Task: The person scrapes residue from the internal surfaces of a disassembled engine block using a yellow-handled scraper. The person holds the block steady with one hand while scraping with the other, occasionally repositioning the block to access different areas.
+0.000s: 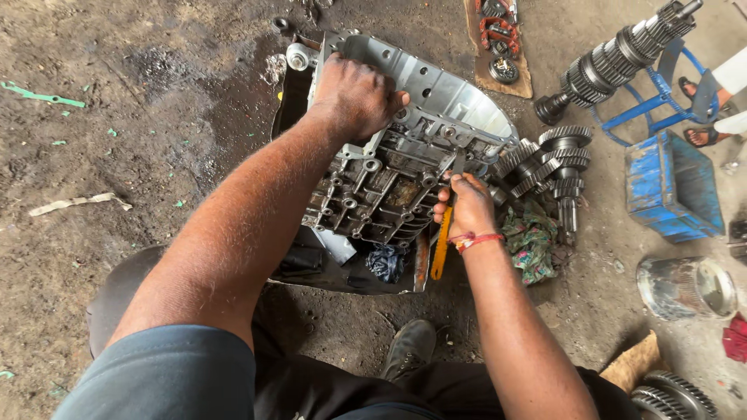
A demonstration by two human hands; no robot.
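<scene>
Gearbox housing (405,148), grey cast aluminium, lies tilted on a dark sheet (342,276) on the dirt floor (117,140), its ribbed inner face turned up toward the person. Left hand (354,97) sits on the upper rim of the housing, fingers curled together over the edge and pressing down, thumb wrapped toward the bolt bosses just right of the fingertips. Right hand (465,206) is closed around a yellow-handled tool (442,245) (looks like a screwdriver or scraper; the tip is hidden at the casting's edge), fingers clamped on the shank just above the handle, which hangs below the fist.

Doing it well, as I judge: keep the left palm bearing hard on the rim so the casting cannot rock while the tool works at the flange just above the right fingers. Keep the tool close to the mating face; a steep angle could gouge soft aluminium. A slip would send the tip toward the gear cluster (556,167) lying just right of the right knuckles.

Also nearby: geared shaft (622,54) on a blue stand (661,93), blue box (673,187), patterned rag (533,241), black shoe (411,348).
</scene>
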